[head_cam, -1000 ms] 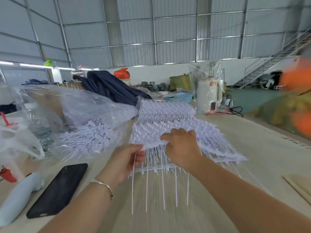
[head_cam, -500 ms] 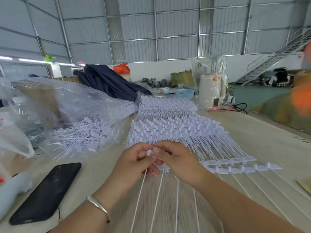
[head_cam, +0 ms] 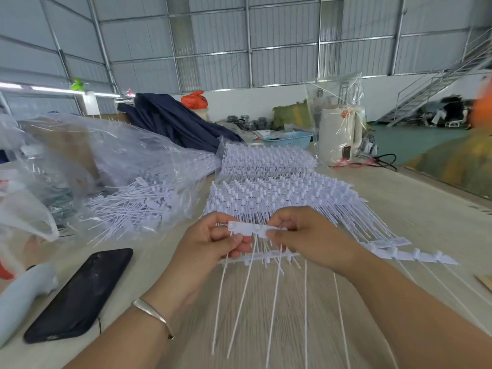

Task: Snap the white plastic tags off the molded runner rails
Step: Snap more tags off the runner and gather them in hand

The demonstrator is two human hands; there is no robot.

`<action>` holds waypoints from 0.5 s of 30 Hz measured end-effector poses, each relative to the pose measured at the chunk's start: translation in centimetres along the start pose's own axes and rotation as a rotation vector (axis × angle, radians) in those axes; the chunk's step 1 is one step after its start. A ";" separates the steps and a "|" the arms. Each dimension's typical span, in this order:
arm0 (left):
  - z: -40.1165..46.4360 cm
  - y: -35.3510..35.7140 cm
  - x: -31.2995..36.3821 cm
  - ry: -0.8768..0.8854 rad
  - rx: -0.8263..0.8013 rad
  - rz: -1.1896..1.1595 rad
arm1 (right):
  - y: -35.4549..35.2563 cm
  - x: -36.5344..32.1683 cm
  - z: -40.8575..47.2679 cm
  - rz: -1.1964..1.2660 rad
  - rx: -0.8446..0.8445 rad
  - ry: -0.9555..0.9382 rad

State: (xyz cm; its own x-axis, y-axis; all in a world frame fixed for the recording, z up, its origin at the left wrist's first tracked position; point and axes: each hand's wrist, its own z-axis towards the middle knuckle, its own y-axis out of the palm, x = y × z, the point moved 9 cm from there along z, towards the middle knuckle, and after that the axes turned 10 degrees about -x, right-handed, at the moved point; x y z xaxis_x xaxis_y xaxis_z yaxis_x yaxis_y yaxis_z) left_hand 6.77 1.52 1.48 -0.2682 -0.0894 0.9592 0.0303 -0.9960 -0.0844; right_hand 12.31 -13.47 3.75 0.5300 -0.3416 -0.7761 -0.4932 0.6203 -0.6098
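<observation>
Both hands pinch one white tag [head_cam: 255,229] lying sideways: left hand [head_cam: 213,246] on its left end, right hand [head_cam: 306,235] on its right end.

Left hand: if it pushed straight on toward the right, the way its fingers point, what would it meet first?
Probably the right hand. The left hand pinches one end of a white tag strip and the right pinches the other, so the fingertips already nearly meet, though depth is unclear.
</observation>
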 end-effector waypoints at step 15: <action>-0.2 1.1 -0.7 -0.110 -0.111 -0.268 | 0.9 -1.3 -0.4 0.132 -0.022 -0.126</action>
State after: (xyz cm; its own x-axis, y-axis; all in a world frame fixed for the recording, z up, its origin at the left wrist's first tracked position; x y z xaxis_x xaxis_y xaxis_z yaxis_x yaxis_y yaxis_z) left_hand 6.83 0.53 0.72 -0.1461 0.1719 0.9742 -0.1345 -0.9791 0.1526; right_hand 10.89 -12.79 4.16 0.5410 -0.1661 -0.8245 -0.5788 0.6377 -0.5083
